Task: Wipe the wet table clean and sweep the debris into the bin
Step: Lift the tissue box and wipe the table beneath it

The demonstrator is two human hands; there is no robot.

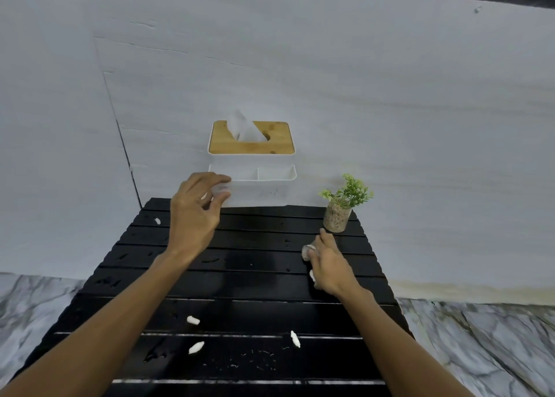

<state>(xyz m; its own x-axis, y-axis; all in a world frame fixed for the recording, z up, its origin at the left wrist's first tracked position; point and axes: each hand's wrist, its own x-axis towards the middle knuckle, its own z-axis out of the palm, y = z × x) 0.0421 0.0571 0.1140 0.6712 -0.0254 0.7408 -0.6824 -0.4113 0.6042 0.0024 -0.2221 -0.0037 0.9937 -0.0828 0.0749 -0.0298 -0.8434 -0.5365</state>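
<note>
A black slatted table (240,279) carries water drops and several small white paper scraps (195,347), mostly near its front. At the back stands a white tissue box with a wooden lid (251,144), a tissue sticking up from its slot. My left hand (195,216) hovers with fingers spread at the box's front left corner, holding nothing. My right hand (329,264) rests on the table's right side, closed on a crumpled wad of tissue (307,251) pressed to the slats. No bin is in view.
A small green plant in a glass jar (339,213) stands at the table's back right, just beyond my right hand. White paper covers the wall behind. Marble-patterned floor (480,345) shows on both sides of the table.
</note>
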